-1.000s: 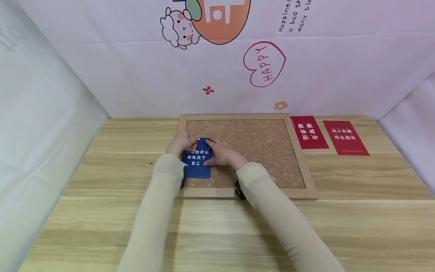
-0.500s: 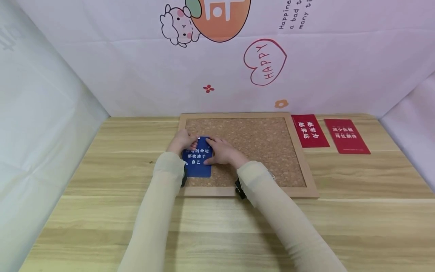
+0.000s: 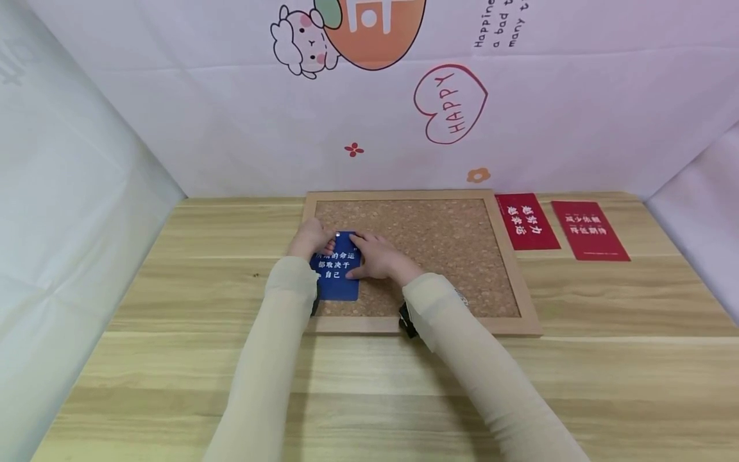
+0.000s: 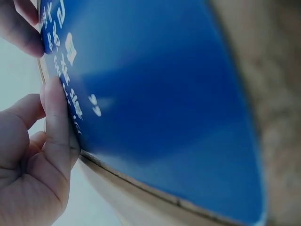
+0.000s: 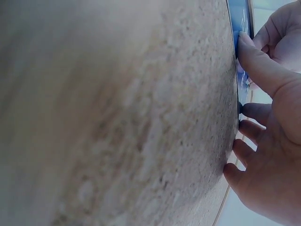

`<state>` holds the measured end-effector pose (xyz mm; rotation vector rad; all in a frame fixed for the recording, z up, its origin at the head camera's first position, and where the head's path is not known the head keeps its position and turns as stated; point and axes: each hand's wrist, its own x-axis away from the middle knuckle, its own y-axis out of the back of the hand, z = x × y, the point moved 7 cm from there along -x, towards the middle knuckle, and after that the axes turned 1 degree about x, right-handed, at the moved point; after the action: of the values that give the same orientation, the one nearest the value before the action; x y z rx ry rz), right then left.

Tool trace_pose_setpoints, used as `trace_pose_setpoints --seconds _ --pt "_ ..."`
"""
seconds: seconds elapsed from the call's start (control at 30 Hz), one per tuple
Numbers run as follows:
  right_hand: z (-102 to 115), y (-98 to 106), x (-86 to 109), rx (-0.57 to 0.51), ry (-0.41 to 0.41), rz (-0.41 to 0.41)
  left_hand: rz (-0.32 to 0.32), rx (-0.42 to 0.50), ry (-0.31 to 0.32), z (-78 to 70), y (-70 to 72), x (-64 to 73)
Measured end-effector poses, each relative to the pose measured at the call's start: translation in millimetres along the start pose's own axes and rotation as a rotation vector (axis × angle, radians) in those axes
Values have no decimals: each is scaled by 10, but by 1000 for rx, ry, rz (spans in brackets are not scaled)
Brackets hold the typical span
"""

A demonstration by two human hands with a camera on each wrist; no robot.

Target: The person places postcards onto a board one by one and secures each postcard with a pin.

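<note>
A blue card point(image 3: 345, 292) with white lettering lies on the left part of a wood-framed corkboard point(image 3: 444, 237). My left hand point(image 3: 310, 239) is at the card's upper left, fingers curled and thumb at a small white dot, seemingly a pin point(image 3: 337, 235), at the card's top edge. In the left wrist view the left thumb point(image 4: 56, 122) bears against the blue card point(image 4: 155, 89); what is under it is hidden. My right hand point(image 3: 378, 256) rests spread at the card's right side. In the right wrist view its thumb point(image 5: 263, 68) touches the card and its fingertips meet the cork.
Two red cards with white lettering, the nearer one point(image 3: 527, 222) beside the frame and the farther one point(image 3: 590, 231) beyond it, lie on the wooden table point(image 3: 369, 391). A printed white cloth point(image 3: 248, 128) hangs behind, with white cloth at both sides.
My left wrist and forearm have shifted slightly right, while the fingers stay at the card's top. The right hand and the blue card keep their places on the board.
</note>
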<state>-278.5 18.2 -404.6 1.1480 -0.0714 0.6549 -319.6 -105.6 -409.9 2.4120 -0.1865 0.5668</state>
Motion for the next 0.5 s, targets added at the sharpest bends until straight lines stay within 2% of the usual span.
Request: trace_pose_setpoints --seconds 0.2,0.5 --pt "7 0 -2 -2 -1 0 1 20 23 20 9 -17" --pt "2 4 1 5 1 0 -12 -38 31 39 -4 -39"
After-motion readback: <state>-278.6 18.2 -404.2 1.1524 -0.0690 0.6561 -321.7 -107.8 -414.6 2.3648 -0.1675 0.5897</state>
